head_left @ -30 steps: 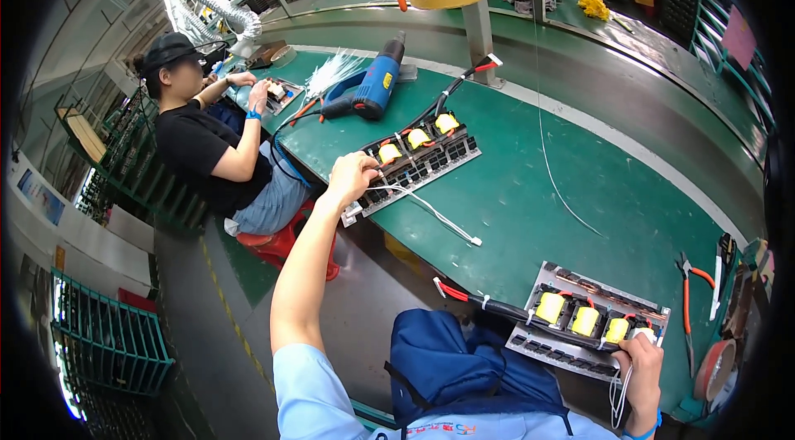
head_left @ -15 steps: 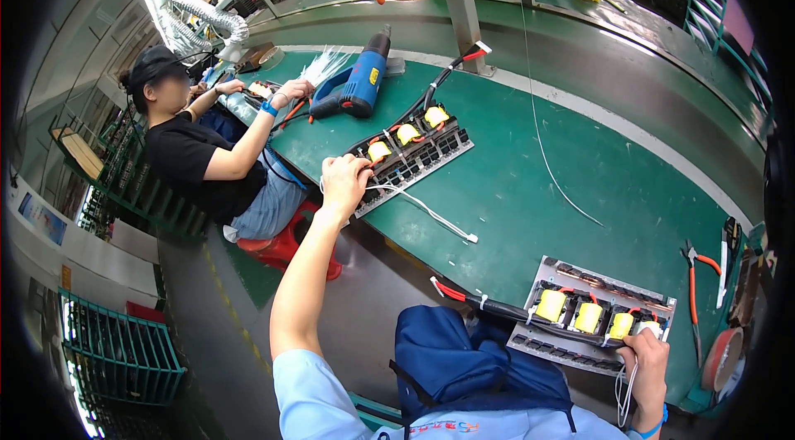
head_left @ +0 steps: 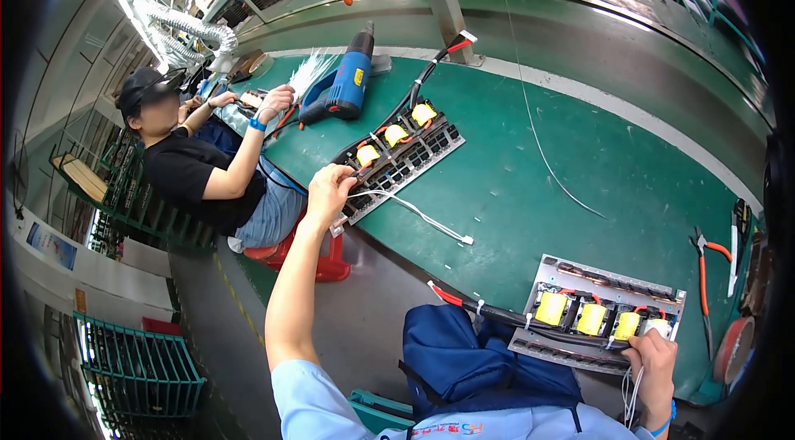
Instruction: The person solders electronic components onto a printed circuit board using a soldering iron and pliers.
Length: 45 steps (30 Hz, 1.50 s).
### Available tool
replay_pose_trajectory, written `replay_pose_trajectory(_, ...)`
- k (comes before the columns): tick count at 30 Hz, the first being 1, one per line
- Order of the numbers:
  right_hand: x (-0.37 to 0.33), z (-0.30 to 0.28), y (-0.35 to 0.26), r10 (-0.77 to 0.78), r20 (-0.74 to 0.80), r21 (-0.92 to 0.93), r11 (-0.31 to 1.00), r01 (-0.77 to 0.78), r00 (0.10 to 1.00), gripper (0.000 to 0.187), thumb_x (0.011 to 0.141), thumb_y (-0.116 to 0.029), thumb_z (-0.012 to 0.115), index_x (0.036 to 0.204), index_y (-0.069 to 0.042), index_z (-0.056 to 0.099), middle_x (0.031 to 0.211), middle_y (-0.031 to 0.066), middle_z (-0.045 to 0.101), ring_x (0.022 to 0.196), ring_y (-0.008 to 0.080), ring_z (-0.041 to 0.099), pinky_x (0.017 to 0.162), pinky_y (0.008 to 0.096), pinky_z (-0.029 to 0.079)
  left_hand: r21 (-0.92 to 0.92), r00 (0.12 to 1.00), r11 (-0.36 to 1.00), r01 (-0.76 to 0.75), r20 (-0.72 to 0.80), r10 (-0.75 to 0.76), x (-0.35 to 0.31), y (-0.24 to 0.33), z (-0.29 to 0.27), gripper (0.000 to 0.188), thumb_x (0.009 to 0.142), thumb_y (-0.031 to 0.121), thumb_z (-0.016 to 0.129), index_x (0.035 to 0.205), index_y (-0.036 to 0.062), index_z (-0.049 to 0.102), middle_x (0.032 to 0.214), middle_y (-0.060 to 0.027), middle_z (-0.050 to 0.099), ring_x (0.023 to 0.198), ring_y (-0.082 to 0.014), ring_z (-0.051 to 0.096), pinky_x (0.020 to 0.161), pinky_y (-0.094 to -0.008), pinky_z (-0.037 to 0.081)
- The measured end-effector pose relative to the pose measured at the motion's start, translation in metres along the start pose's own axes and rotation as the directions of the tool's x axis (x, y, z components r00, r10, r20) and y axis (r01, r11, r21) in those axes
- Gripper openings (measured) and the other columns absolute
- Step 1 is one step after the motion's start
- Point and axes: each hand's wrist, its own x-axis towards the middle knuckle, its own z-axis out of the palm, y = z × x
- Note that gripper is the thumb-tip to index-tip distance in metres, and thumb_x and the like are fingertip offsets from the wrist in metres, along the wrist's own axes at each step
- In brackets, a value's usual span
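Note:
My left hand (head_left: 329,194) reaches out to the near end of the far heat-sink assembly (head_left: 397,179), a grey plate with black parts and yellow-wrapped coils. Its thumb and fingers pinch together there; what lies between them is hidden. A white cable (head_left: 422,216) with a small plug runs from beside these fingers across the table. Close to me, my right hand (head_left: 654,365) is closed at the right end of a second assembly (head_left: 571,271), which has several yellow coils. Thin white wires (head_left: 631,394) hang from its fingers. A thick black cable (head_left: 497,314) with red ends leaves this assembly on the left.
A blue heat gun (head_left: 349,79) and white cable ties (head_left: 310,71) lie on the green table (head_left: 530,191) at the far left. Orange-handled cutters (head_left: 705,274) and a tape roll (head_left: 734,349) are at right. A co-worker (head_left: 207,158) sits at left; a thin wire (head_left: 534,125) hangs over the table.
The whole view has shifted slightly. My left hand stays pinched at the far assembly's end, and my right hand stays at the near one. The co-worker's hand has risen away from the heat gun.

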Motion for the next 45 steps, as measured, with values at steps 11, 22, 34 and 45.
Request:
replay_pose_trajectory(11, -0.001, 0.0, 0.0, -0.001, -0.03, 0.006, 1.0, 0.002, 1.0, 0.017, 0.058, -0.009, 0.066, 0.067, -0.003, 0.053, 0.058, 0.0095, 0.044, 0.051, 0.0266, 0.047, 0.046, 0.0353, 0.033, 0.348, 0.98, 0.926, -0.149, -0.072, 0.185, -0.004, 0.01, -0.001, 0.01, 0.067, 0.009, 0.062, 0.077, 0.0068, 0.061, 0.07, -0.0074, 0.057, 0.07, -0.0235, 0.053, 0.07, -0.034, 0.036)
replay_pose_trajectory(22, 0.001, 0.0, 0.001, -0.07, -0.089, 0.027, 0.997, 0.072, 0.994, 0.017, 0.057, -0.006, 0.067, 0.068, -0.004, 0.055, 0.06, 0.0078, 0.046, 0.051, 0.0252, 0.05, 0.044, 0.0341, 0.036, 0.3, 0.966, 0.947, -0.118, -0.186, 0.179, 0.053, 0.076, 0.056, 0.014, 0.069, 0.02, 0.063, 0.075, 0.0084, 0.061, 0.078, -0.0069, 0.056, 0.078, -0.0238, 0.052, 0.074, -0.0366, 0.035)
replay_pose_trajectory(34, -0.004, 0.006, -0.001, -0.095, -0.151, 0.005, 0.995, 0.097, 0.984, 0.019, 0.055, -0.005, 0.068, 0.068, -0.003, 0.055, 0.061, 0.0094, 0.047, 0.052, 0.0268, 0.051, 0.045, 0.0349, 0.038, 0.475, 0.991, 0.876, -0.084, -0.055, 0.125, 0.072, 0.087, 0.078, 0.01, 0.07, 0.011, 0.051, 0.066, 0.0087, 0.06, 0.07, -0.007, 0.057, 0.07, -0.0224, 0.055, 0.074, -0.0376, 0.035)
replay_pose_trajectory(45, -0.008, 0.004, -0.001, -0.138, -0.165, -0.022, 0.99, 0.136, 0.977, 0.019, 0.057, -0.004, 0.067, 0.072, -0.004, 0.057, 0.061, 0.0085, 0.046, 0.051, 0.0255, 0.05, 0.045, 0.0341, 0.038, -0.213, 0.93, 0.91, -0.356, -0.176, 0.323, -0.016, 0.171, 0.031, 0.004, 0.069, 0.007, 0.061, 0.068, 0.0039, 0.058, 0.073, -0.0081, 0.06, 0.072, -0.0248, 0.057, 0.067, -0.0346, 0.041)
